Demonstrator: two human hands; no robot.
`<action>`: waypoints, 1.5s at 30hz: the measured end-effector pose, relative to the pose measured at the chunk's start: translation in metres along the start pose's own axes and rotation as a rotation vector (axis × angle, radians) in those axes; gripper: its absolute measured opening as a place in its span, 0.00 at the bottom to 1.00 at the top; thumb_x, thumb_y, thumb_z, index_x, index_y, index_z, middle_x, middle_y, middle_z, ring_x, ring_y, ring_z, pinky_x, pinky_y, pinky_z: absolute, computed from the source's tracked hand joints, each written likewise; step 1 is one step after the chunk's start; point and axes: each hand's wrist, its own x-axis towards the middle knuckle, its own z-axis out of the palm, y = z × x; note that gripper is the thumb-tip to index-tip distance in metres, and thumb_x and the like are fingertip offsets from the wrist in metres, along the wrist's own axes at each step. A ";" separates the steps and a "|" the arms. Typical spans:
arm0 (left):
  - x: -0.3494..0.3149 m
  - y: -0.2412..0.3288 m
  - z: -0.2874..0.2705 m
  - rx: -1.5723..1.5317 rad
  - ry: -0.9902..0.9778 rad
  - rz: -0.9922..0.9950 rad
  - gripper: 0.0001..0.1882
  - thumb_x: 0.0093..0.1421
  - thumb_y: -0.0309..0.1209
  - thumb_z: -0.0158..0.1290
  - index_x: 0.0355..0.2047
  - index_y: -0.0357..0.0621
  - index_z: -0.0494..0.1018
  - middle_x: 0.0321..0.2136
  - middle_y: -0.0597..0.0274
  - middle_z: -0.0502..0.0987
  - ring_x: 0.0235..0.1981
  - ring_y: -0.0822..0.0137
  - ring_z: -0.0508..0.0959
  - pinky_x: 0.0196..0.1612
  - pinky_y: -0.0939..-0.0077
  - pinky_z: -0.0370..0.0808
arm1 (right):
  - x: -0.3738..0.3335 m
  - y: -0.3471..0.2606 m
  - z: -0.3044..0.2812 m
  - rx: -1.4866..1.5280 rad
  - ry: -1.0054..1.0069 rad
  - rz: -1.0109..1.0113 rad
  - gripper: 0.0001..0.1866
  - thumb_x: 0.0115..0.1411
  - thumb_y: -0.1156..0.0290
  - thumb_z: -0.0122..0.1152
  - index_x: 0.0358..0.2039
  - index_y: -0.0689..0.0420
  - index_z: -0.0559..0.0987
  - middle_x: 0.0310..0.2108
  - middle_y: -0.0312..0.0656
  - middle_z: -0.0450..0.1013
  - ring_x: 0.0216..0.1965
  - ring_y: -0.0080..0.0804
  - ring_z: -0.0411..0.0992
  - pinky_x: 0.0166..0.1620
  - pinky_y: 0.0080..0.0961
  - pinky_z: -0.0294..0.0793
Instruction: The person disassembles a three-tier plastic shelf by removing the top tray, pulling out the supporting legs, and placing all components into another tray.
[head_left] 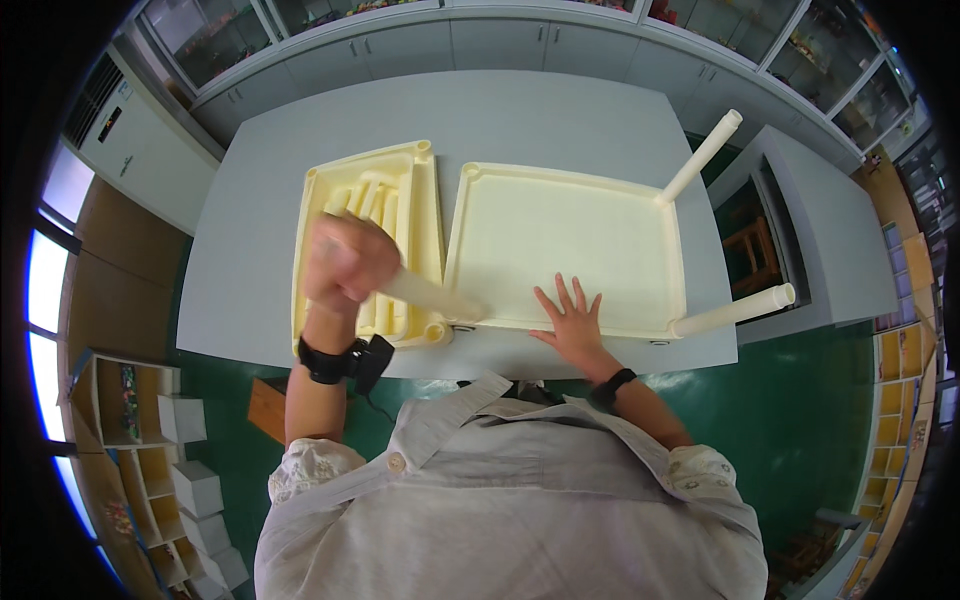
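Observation:
My left hand (pixel 350 262), slightly blurred, is wrapped round the upper end of a cream plastic tube-shaped leg (pixel 432 296). The leg slants down to the right, its lower end at the near left corner of a cream rectangular shelf panel (pixel 555 215). Whether that end is seated in the corner I cannot tell. My right hand (pixel 573 328) lies open on the panel's near edge, fingers spread. At the panel's right side, a far leg (pixel 703 155) and a near leg (pixel 740 308) stand up from the corners. The far left corner shows a round socket (pixel 472 171).
Left of the panel, a second cream tray-like panel (pixel 432 215) holds several loose cream tubes (pixel 377 205). Both panels rest on a grey table (pixel 540 115). A grey cabinet (pixel 840 225) stands at the right, with cupboards (pixel 500 45) behind the table and white boxes (pixel 182 418) at the lower left.

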 end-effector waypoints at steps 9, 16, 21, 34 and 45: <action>-0.035 0.016 -0.043 0.962 0.133 0.469 0.13 0.52 0.28 0.49 0.13 0.38 0.64 0.11 0.59 0.66 0.13 0.63 0.67 0.22 0.70 0.69 | 0.000 0.004 -0.008 0.087 -0.105 0.024 0.38 0.53 0.41 0.50 0.62 0.37 0.53 0.65 0.45 0.37 0.65 0.53 0.35 0.54 0.72 0.39; -0.102 -0.029 -0.057 1.164 -0.127 0.166 0.08 0.44 0.25 0.50 0.13 0.39 0.64 0.13 0.57 0.67 0.17 0.56 0.71 0.22 0.68 0.69 | -0.008 0.040 -0.107 0.391 0.420 -0.058 0.29 0.49 0.65 0.59 0.53 0.55 0.67 0.59 0.47 0.55 0.61 0.49 0.51 0.60 0.55 0.42; -0.115 -0.038 -0.056 1.250 -0.326 -0.028 0.05 0.43 0.25 0.51 0.15 0.43 0.65 0.18 0.60 0.67 0.23 0.59 0.69 0.40 0.61 0.67 | -0.047 0.071 -0.185 -0.115 1.062 -0.125 0.21 0.50 0.73 0.56 0.47 0.59 0.71 0.51 0.49 0.62 0.54 0.46 0.61 0.57 0.51 0.53; -0.169 -0.023 -0.095 1.461 -0.290 -0.305 0.02 0.49 0.22 0.49 0.24 0.39 0.67 0.27 0.56 0.66 0.33 0.54 0.69 0.49 0.58 0.66 | -0.072 0.140 -0.201 0.075 1.363 0.553 0.23 0.55 0.73 0.55 0.51 0.62 0.63 0.51 0.48 0.60 0.54 0.41 0.58 0.56 0.37 0.56; -0.189 -0.019 -0.120 1.607 0.209 -0.597 0.11 0.47 0.14 0.46 0.30 0.41 0.68 0.35 0.54 0.69 0.41 0.52 0.69 0.43 0.64 0.68 | -0.080 0.186 -0.148 1.511 0.798 0.060 0.11 0.57 0.69 0.53 0.38 0.61 0.67 0.22 0.40 0.67 0.26 0.26 0.68 0.34 0.22 0.69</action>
